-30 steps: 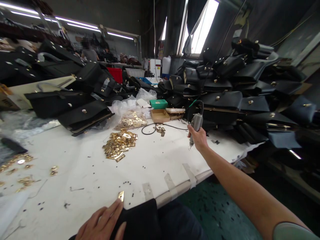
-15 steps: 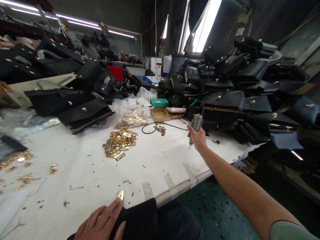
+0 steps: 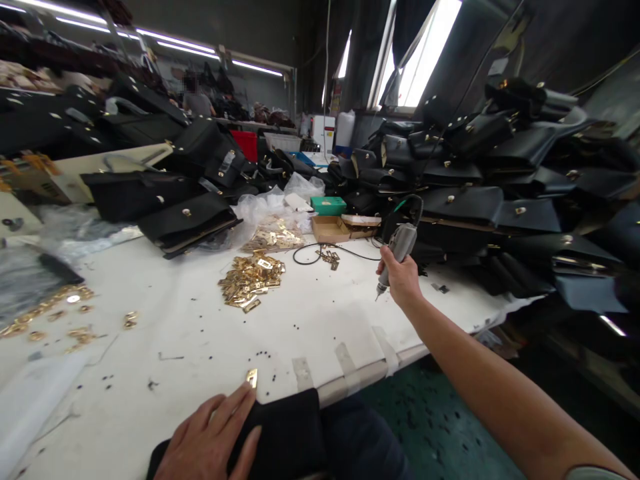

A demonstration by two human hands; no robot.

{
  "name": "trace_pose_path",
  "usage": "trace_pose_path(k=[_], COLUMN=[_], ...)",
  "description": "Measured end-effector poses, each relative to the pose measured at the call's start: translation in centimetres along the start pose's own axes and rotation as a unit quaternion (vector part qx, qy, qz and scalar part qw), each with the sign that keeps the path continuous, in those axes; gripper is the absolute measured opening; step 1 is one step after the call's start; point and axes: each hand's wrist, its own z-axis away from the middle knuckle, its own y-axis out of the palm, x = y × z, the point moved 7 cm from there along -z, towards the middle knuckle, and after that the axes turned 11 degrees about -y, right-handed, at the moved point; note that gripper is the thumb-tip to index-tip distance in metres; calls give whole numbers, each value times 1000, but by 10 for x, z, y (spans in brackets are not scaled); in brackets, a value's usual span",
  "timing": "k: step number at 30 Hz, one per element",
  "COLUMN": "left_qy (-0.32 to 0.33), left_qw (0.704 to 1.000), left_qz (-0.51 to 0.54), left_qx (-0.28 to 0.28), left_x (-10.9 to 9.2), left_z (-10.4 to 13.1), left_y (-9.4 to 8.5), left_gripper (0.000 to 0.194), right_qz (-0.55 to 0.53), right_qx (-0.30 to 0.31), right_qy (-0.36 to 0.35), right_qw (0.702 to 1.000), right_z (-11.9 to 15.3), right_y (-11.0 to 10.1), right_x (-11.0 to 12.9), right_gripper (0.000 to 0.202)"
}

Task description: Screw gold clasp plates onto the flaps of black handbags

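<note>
My left hand (image 3: 213, 433) rests on a black leather piece (image 3: 290, 430) at the bottom centre, its thumb apart from the fingers. Its fingertips touch a gold metal plate (image 3: 252, 379) at the black piece's upper edge. My right hand (image 3: 404, 277) is wrapped round a grey electric screwdriver (image 3: 401, 243), whose thin tip points down and to the left above the white table (image 3: 320, 360). A heap of gold plates (image 3: 250, 280) lies on the table between and beyond my hands.
Black bags (image 3: 460, 207) are piled high at the right, with more bags (image 3: 185, 220) at the left. A green box (image 3: 328, 205) and an open cardboard box (image 3: 330, 230) stand beyond a looped black cable (image 3: 300, 261). A person (image 3: 197, 100) is in the background.
The view has shifted slightly left. The screwdriver has tilted, its tip now pointing more to the left. My left hand stays on the black piece, touching the plate.
</note>
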Motion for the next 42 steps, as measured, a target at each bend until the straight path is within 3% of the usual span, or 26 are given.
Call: trace_pose_path(k=[3, 8, 12, 16, 21, 42], left_qy=[-32, -92, -118, -128, -130, -130], left_qw=[999, 989, 981, 977, 976, 975], left_qz=[2, 39, 81, 92, 95, 101], left_qx=[31, 105, 130, 143, 149, 147], left_x=[-11, -22, -22, -22, -21, -21], left_z=[-5, -12, -11, -8, -8, -8], left_y=[-16, -31, -33, -32, -31, -27], left_gripper=[42, 34, 33, 33, 31, 31], right_qz=[-92, -230, -271, -268, -266, -276], right_qx=[31, 108, 173, 206, 215, 202], right_qy=[38, 148, 218, 241, 250, 250], right_qw=[995, 956, 921, 910, 906, 906], right_z=[34, 120, 187, 225, 239, 238], right_y=[32, 103, 152, 179, 187, 182], right_x=[13, 32, 41, 43, 44, 42], right_gripper=[49, 47, 46, 45, 44, 43])
